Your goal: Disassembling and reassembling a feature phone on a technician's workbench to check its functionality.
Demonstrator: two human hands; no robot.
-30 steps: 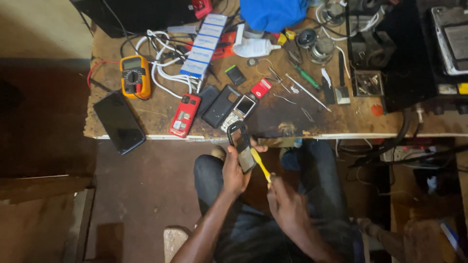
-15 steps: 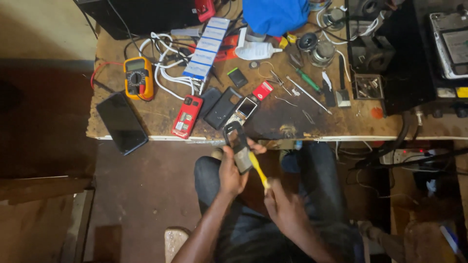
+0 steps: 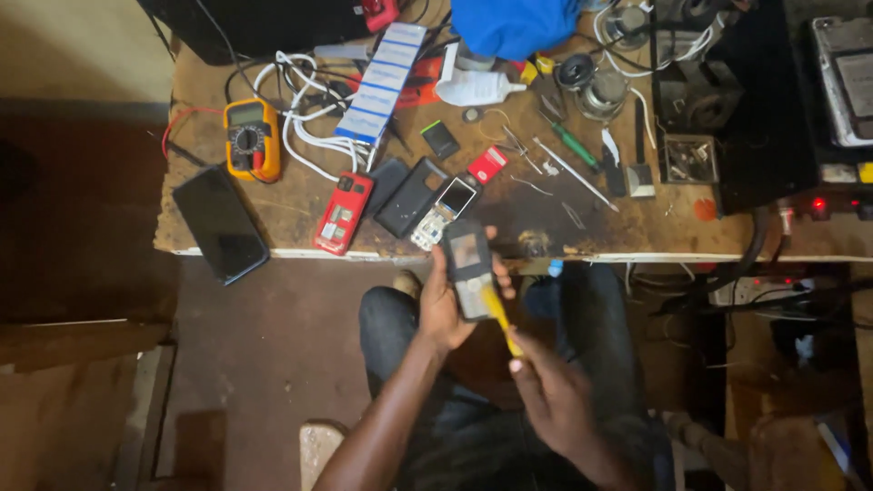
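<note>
The left hand (image 3: pixel 443 307) grips a small dark rectangular phone (image 3: pixel 468 269) with its back opened, fingers wrapped around its lower half, thumb on the near side. The phone is held upright in the air just off the front edge of the worn wooden table (image 3: pixel 637 227), above the person's lap. The right hand (image 3: pixel 556 400) is closed around a slim yellow-handled tool (image 3: pixel 500 318), whose tip touches the lower part of the phone.

On the table near the front edge lie a red rectangular phone (image 3: pixel 343 213), a black flat phone cover (image 3: pixel 409 197) and a small silver phone with a lit screen (image 3: pixel 444 211), side by side. A large black smartphone (image 3: pixel 221 225) overhangs the front left corner. Further back toward the left stands a yellow multimeter (image 3: pixel 251 138) beside tangled white cables (image 3: pixel 305 127) and a long white and blue box (image 3: pixel 382 84). Mid-table lie a green-handled screwdriver (image 3: pixel 571 144), thin metal tweezers (image 3: pixel 573 173) and a small red square part (image 3: pixel 487 165). A blue cloth (image 3: pixel 514 25) sits at the back edge.
</note>
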